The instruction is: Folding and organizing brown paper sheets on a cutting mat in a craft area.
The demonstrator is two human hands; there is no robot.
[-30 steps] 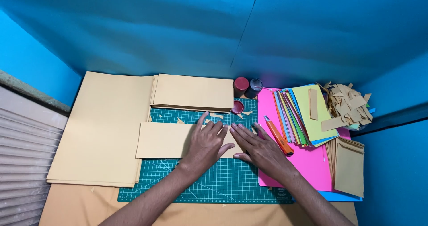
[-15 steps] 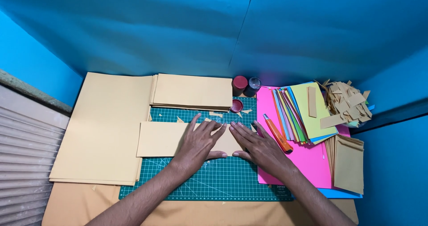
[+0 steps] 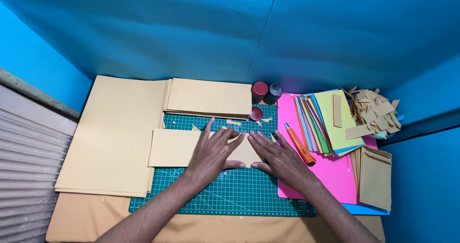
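Both hands lie flat on a tan paper sheet (image 3: 175, 148) that rests on the green cutting mat (image 3: 239, 195) in the middle of the counter. The left hand (image 3: 213, 152) presses the sheet with its fingers spread open and gripping nothing. The right hand (image 3: 275, 157) lies just beside it at 3 o'clock, also with open fingers, on the right end of the same sheet, and the fingertips of the two hands almost meet.

At 9 o'clock from the hands lies a large stack of tan sheets (image 3: 112, 137). At 12 o'clock is a smaller tan stack (image 3: 208, 98), partly over the mat's far edge. Near 1 o'clock stand a red jar (image 3: 259, 90) and a dark jar (image 3: 274, 92), with a round red lid (image 3: 256, 113) in front of them.

At 3 o'clock an orange cutter knife (image 3: 299, 145) lies on a pink sheet (image 3: 330, 176). Beyond it is a fan of coloured papers (image 3: 318, 123). At 2 o'clock is a heap of tan scraps (image 3: 376, 111), and at 4 o'clock a pile of small tan envelopes (image 3: 373, 176).
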